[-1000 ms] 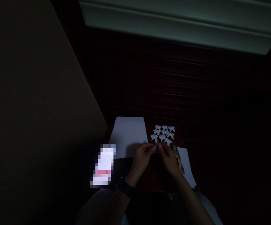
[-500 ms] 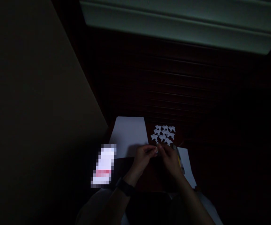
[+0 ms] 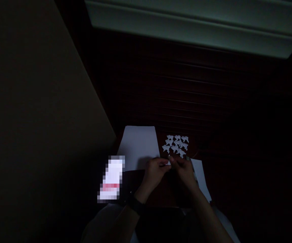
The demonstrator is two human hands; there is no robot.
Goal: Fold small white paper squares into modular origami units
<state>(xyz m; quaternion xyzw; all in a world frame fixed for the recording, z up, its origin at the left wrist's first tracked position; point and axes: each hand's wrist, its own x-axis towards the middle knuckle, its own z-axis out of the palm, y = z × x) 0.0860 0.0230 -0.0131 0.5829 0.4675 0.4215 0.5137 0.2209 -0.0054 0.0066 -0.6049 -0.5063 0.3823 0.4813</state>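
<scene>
My left hand (image 3: 155, 170) and my right hand (image 3: 184, 169) meet over the dark table, fingertips pinched on a small piece of folded white paper (image 3: 169, 162). Most of that piece is covered by my fingers, so its full shape is hidden. Just beyond my hands lie several small folded paper figures (image 3: 176, 145), grouped in rough rows. A stack of white paper (image 3: 141, 145) lies flat beyond my left hand. Beside my right wrist is another white sheet (image 3: 201, 177), with a narrow tool partly hidden between it and my hand.
A lit, pixelated screen (image 3: 112, 179) glows to the left of my left wrist. A pale wall (image 3: 47, 84) rises at the left, and dark slatted panelling (image 3: 181, 81) stands behind the table. The room is very dim.
My right fingers have shifted slightly, and a little more of the white paper shows between the hands. The figures and sheets stay where they were.
</scene>
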